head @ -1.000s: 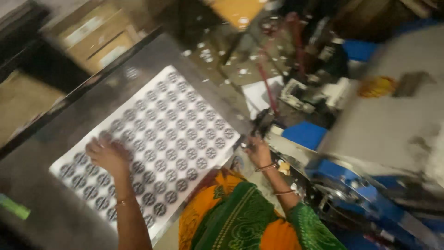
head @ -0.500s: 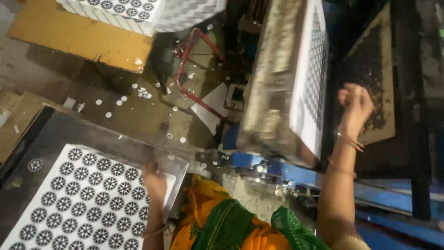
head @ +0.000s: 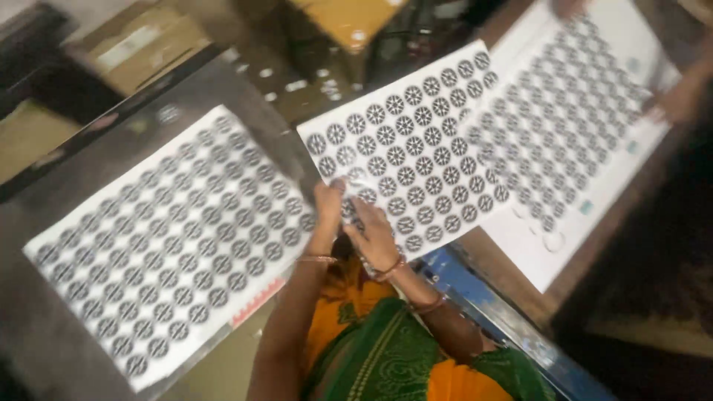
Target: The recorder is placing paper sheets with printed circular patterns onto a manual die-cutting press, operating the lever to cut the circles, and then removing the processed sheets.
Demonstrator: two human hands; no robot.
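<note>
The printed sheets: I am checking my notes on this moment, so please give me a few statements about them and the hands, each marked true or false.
1. Both hands hold the middle sheet at its near edge. True: the left hand and the right hand grip it close together.
2. The sheets are printed with rows of red squares. False: they carry rows of round black patterns on white.
3. A second sheet lies flat on the grey table to the left. True.
4. The right wrist is bare. False: bangles circle it.
5. Another person's hand touches the far right sheet. True, though it is blurred.
6. The held sheet is crumpled into a ball. False: it is spread open.
</note>
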